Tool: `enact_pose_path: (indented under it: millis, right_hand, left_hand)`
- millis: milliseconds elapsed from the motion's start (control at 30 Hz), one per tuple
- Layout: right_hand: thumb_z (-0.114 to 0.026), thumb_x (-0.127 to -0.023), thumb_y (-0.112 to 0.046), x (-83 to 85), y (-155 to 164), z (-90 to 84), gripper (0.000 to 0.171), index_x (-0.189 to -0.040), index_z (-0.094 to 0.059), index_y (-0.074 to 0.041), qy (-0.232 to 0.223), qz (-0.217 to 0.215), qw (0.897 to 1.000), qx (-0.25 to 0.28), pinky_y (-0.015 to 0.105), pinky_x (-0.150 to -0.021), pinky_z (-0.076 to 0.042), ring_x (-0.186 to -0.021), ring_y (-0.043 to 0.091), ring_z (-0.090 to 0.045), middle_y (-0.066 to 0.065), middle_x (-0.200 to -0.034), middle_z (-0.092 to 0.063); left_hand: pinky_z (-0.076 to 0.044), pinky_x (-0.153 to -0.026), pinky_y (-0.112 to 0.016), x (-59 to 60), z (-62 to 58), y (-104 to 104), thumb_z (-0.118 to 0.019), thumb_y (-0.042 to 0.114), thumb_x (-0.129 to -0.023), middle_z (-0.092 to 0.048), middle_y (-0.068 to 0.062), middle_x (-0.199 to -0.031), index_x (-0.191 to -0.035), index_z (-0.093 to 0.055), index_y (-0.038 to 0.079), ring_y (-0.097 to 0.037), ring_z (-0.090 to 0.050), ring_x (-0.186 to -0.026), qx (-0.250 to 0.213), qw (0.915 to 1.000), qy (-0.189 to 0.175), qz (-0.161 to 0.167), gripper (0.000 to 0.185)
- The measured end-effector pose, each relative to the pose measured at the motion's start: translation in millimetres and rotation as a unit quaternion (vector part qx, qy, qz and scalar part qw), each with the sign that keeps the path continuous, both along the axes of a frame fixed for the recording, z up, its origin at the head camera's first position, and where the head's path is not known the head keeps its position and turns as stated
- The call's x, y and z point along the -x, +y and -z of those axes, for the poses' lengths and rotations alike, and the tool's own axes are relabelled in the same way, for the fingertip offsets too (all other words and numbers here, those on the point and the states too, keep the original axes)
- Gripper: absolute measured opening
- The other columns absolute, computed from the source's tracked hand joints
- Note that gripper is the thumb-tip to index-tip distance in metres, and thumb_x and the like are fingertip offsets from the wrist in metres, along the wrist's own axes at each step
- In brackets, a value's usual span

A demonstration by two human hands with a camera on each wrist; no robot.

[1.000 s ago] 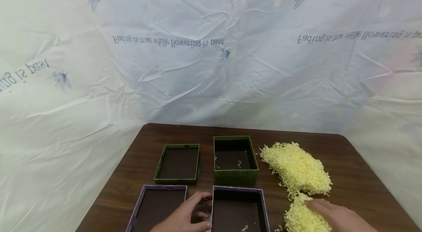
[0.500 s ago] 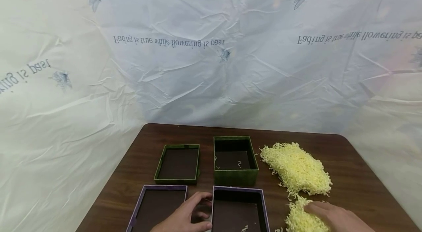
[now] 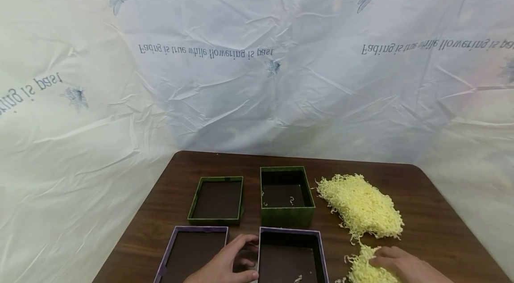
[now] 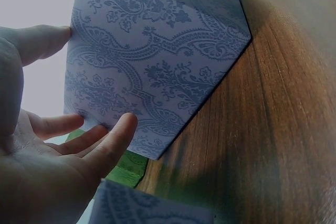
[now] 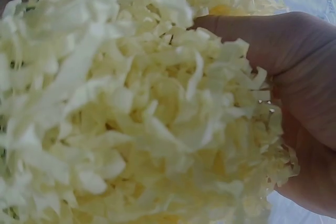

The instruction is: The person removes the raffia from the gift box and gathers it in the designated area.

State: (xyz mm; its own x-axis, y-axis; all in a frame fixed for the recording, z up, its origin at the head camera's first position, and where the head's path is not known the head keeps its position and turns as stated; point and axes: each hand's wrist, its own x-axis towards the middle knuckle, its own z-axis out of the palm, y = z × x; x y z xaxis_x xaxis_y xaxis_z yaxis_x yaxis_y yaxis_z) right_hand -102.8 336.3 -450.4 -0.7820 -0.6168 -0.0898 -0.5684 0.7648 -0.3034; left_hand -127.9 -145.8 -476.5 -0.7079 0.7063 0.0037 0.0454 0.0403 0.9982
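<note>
My left hand [image 3: 226,263] rests its fingertips and thumb against the left side of a purple box [image 3: 289,256], fingers spread and fairly straight. In the left wrist view, the box's patterned purple wall [image 4: 136,61] fills the space before those fingers. Over at the right, my right hand [image 3: 403,264] grips a clump of pale yellow shredded paper [image 3: 367,265] from its right side. The shreds [image 5: 157,114] cover most of the right wrist view and hide several fingertips. A larger heap of the same paper [image 3: 361,205] lies just behind that clump.
A shallow purple lid [image 3: 162,269] lies left of my left hand. Behind it stands a shallow green lid [image 3: 214,221], with a deeper green box [image 3: 287,217] to its right. A few stray shreds lie inside both deep boxes. A white printed sheet [image 3: 257,95] surrounds the brown table [image 3: 136,247].
My right hand has shifted slightly, its fingers curling further into the near clump, whose top has sunk and drawn away from the big heap. My left hand and the boxes stay put.
</note>
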Motion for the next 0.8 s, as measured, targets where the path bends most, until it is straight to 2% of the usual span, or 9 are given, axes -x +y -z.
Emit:
enact_pose_path:
  millis: [100, 233, 333, 567, 800]
  right_hand:
    - [-0.069, -0.087, -0.046, 1.2, 1.1, 3.0, 0.040, -0.120, -0.069, -0.024, 0.013, -0.016, 1.000, 0.010, 0.026, -0.059, -0.053, -0.097, 0.010, -0.062, 0.013, -0.112, -0.064]
    - [-0.071, -0.087, -0.045, 1.7, 1.4, 5.0, 0.036, -0.116, -0.070, -0.024, 0.003, -0.023, 0.999, 0.041, 0.022, -0.056, -0.049, -0.094, 0.000, -0.056, 0.002, -0.109, -0.062]
    - [-0.071, -0.086, -0.045, 1.8, 1.2, 5.4, 0.036, -0.117, -0.069, -0.027, -0.005, -0.019, 0.999, 0.050, 0.020, -0.054, -0.046, -0.094, -0.002, -0.053, -0.001, -0.109, -0.059]
    - [-0.068, -0.089, -0.046, 2.9, 4.4, 8.3, 0.042, -0.126, -0.064, -0.027, -0.015, -0.003, 1.000, 0.009, 0.026, -0.059, -0.052, -0.099, 0.012, -0.063, 0.019, -0.116, -0.062]
    - [-0.070, -0.088, -0.040, 5.5, 10.6, 16.8, 0.039, -0.123, -0.066, -0.023, 0.016, -0.024, 1.000, 0.007, 0.028, -0.064, -0.055, -0.103, 0.011, -0.063, 0.016, -0.116, -0.065]
  left_hand:
    - [-0.052, -0.095, -0.025, -0.4, 0.4, 0.3, -0.063, 0.014, -0.095, -0.035, -0.030, -0.140, -0.145, -0.032, -0.004, -0.009, -0.048, -0.123, -0.001, 1.0000, 0.008, 0.000, 0.061]
    - [-0.052, -0.096, -0.026, -0.9, 0.7, 0.4, -0.063, 0.013, -0.095, -0.035, -0.030, -0.139, -0.144, -0.032, -0.005, -0.010, -0.048, -0.123, -0.002, 0.9999, 0.015, 0.002, 0.061]
    - [-0.052, -0.096, -0.026, -0.8, 0.6, 0.3, -0.063, 0.013, -0.095, -0.035, -0.030, -0.140, -0.144, -0.032, -0.004, -0.009, -0.048, -0.123, -0.003, 0.9999, 0.015, 0.002, 0.061]
    - [-0.052, -0.096, -0.025, 0.0, -0.1, 0.2, -0.063, 0.013, -0.095, -0.034, -0.030, -0.140, -0.145, -0.032, -0.005, -0.010, -0.048, -0.123, -0.004, 1.0000, 0.007, -0.001, 0.061]
    - [-0.052, -0.096, -0.025, 0.2, 0.9, -0.2, -0.062, 0.013, -0.095, -0.035, -0.029, -0.140, -0.145, -0.033, -0.003, -0.007, -0.049, -0.122, -0.005, 1.0000, -0.001, 0.000, 0.060]
